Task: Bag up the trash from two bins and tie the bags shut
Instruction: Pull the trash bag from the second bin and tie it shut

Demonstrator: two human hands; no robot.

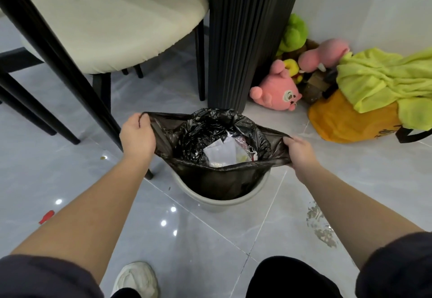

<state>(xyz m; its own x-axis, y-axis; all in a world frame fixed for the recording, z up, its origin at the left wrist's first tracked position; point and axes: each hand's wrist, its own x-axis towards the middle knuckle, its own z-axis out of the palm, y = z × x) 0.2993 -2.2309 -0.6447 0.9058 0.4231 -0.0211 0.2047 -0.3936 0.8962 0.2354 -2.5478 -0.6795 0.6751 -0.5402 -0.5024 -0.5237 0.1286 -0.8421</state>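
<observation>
Hands stretching a liner mouth wide over its bin

Left hand (137, 134) and right hand (301, 151) each pinch the crinkled black plastic trash bag (210, 176) at nine and three o'clock inside the round grey bin (222, 200); next, probably gather both edges and knot.

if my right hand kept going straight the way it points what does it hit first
Likely the bunched far side of the black trash bag the right hand grips, then the ribbed black column behind it; depth is unclear.

Of the bin (219, 201) I see only the near rim — the bag (217, 180) covers the rest; the right hand (301, 154) is blurred, its fingertips indistinct.
</observation>
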